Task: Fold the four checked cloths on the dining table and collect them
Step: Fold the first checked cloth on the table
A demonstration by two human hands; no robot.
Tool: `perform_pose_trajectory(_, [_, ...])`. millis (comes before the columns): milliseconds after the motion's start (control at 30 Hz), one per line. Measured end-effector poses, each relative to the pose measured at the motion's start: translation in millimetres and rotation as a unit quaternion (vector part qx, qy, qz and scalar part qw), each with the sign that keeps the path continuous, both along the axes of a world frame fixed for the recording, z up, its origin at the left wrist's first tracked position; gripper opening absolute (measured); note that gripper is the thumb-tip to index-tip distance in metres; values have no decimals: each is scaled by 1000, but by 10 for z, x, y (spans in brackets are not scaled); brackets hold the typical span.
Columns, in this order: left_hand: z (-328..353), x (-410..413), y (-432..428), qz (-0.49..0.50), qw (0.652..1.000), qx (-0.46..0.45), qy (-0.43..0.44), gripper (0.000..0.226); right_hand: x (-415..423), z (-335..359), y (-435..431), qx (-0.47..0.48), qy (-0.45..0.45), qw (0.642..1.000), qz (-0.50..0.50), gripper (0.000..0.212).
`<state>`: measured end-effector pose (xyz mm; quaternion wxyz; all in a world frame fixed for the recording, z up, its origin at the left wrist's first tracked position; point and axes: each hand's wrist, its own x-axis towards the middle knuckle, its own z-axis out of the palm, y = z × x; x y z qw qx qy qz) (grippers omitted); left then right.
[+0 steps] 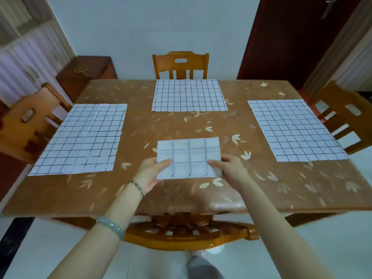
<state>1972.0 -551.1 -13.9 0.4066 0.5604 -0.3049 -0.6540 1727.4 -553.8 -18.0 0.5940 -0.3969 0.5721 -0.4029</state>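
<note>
The dining table [141, 127] fills most of the view, with a brown leaf-print cover. Three checked cloths lie flat and unfolded on it: the left cloth [80, 139] at 9 o'clock, the right cloth [296, 129] at 3 and the far cloth [189, 95] at 12, all well apart from each other.

There's a wooden chair on each side. The far chair [180, 63] at 12 only shows its backrest, the left chair [26, 119] and right chair [342, 113] are partly hidden by the tabletop, and the near chair [181, 236] at 6 is mostly tucked under the table edge.

The folded cloth [189, 156] sits at 6 o'clock, a small rectangle near the front edge. The left hand [151, 174] pinches its near left corner and the right hand [229, 168] its near right corner, thumbs on top. The other fingers go under the fabric, so they're hidden. Can't tell if the near edge is lifted off the table or still touching it.

On the left arm there's a pale bangle [112, 226] and, nearer the wrist, a bead bracelet [137, 187].
</note>
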Motion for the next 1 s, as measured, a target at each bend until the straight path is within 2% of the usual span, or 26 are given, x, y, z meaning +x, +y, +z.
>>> perform_pose_trajectory(200, [148, 186, 367, -25, 999, -27, -14, 18, 143, 137, 521, 5, 15, 999, -31, 18])
perform_pose_trajectory(433, [241, -309, 628, -77, 996, -43, -16, 7, -296, 242, 1079, 4, 25, 994, -105, 19])
perform_pose_trajectory(733, [277, -1780, 686, -150, 987, -47, -34, 13, -1677, 275, 1539, -14, 13, 984, -180, 21])
perform_pose_trajectory(833, [221, -2493, 703, -169, 985, -32, -13, 16, -2376, 306, 1618, -22, 43, 979, -197, 17])
perform_pose_trajectory(1000, [200, -3662, 740, -185, 982, -35, -27, 9, -3553, 262, 1656, -22, 98, 971, -216, 2])
